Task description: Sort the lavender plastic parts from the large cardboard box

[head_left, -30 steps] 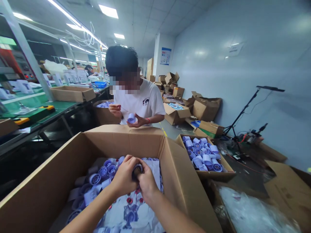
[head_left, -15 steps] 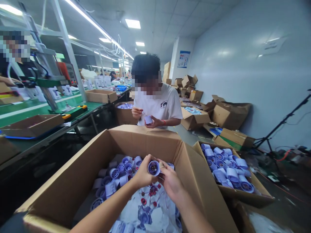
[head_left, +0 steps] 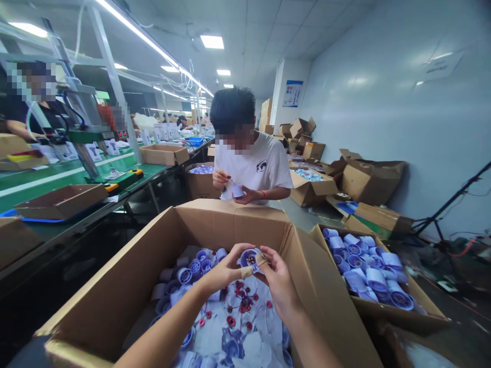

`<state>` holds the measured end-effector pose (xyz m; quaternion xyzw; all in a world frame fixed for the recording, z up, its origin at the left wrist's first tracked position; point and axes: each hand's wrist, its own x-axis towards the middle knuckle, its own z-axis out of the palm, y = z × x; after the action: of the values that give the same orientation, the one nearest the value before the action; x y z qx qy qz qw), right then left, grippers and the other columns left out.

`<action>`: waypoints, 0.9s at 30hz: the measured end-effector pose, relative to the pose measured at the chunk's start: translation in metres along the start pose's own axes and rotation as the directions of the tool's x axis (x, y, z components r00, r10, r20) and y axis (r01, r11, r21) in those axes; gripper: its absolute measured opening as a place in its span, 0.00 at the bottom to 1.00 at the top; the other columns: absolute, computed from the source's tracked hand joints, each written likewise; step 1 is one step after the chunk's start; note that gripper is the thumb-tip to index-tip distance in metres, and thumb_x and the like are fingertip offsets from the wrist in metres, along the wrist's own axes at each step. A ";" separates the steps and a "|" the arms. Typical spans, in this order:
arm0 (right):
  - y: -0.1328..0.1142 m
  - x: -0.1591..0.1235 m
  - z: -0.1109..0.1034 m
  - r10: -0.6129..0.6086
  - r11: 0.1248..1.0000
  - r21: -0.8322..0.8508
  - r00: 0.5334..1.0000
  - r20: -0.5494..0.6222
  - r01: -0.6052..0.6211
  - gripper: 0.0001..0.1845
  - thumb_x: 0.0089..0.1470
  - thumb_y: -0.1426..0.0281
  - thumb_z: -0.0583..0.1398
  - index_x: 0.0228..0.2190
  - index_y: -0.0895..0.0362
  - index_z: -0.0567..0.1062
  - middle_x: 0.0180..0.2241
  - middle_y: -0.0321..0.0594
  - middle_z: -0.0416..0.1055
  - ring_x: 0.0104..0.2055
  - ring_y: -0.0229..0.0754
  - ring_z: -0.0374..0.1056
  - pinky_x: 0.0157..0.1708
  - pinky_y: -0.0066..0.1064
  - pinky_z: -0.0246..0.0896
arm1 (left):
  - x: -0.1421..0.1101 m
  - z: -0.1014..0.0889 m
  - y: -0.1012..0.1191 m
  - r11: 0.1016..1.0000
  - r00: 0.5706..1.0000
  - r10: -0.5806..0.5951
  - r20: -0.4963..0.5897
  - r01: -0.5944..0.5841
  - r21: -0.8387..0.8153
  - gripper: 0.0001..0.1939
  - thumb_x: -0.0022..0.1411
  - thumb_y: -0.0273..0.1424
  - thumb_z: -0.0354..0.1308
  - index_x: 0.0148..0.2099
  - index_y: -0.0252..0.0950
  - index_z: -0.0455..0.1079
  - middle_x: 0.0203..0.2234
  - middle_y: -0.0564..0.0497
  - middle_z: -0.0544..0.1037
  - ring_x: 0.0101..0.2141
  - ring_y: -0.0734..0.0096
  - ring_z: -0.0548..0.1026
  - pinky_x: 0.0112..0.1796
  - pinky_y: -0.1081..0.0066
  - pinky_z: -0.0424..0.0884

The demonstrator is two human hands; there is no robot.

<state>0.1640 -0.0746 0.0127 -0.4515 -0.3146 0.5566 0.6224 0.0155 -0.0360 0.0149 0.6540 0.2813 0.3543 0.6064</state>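
Between my two hands is a lavender plastic cup-shaped housing, its open end turned toward me and small dark and reddish parts inside. My left hand grips its left side, with thumb low and fingers over the top. On the right rim, the thumb of my right hand presses while its fingers curl behind. Tan coverings wrap both thumbs. Below, several small red and black round parts with thin wires lie on white sheeting. More lavender housings are heaped at the left inside the large cardboard box.
Across the box a co-worker in a white shirt holds another lavender housing. A carton of housings stands at the right. A green workbench runs along the left. Cartons and a black tripod stand farther right.
The housing has tilted and moved slightly between my hands. My right thumb has come over its rim, and my left thumb now shows in front. The whole view has shifted slightly.
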 end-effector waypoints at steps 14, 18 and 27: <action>0.022 0.004 -0.002 -0.210 0.926 -0.293 0.970 0.121 0.237 0.27 0.44 0.61 0.66 0.46 0.57 0.75 0.49 0.46 0.73 0.52 0.50 0.66 0.56 0.45 0.57 | 0.008 0.001 -0.009 0.996 0.964 -0.079 -0.253 0.063 -0.070 0.23 0.42 0.37 0.67 0.42 0.36 0.69 0.36 0.51 0.74 0.36 0.68 0.70 0.39 0.68 0.67; 0.027 -0.002 0.001 -0.303 0.879 -0.341 0.942 0.142 0.334 0.28 0.41 0.68 0.67 0.47 0.56 0.74 0.49 0.45 0.72 0.53 0.50 0.66 0.56 0.44 0.58 | 0.006 0.001 -0.006 0.999 0.965 -0.033 -0.259 0.033 -0.005 0.20 0.42 0.37 0.65 0.39 0.36 0.69 0.33 0.52 0.73 0.34 0.69 0.69 0.36 0.71 0.65; 0.033 -0.013 0.012 -0.431 0.726 -0.528 0.890 0.149 0.441 0.30 0.44 0.79 0.61 0.51 0.57 0.71 0.51 0.48 0.69 0.54 0.47 0.65 0.55 0.39 0.61 | 0.006 0.004 -0.005 0.977 0.950 -0.149 -0.275 0.098 -0.190 0.15 0.39 0.28 0.62 0.34 0.35 0.69 0.23 0.55 0.72 0.24 0.75 0.67 0.26 0.76 0.63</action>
<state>0.1373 -0.0854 -0.0107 -0.5192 -0.5626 0.2846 0.5770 0.0223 -0.0330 0.0106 0.5211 0.3751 0.4300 0.6347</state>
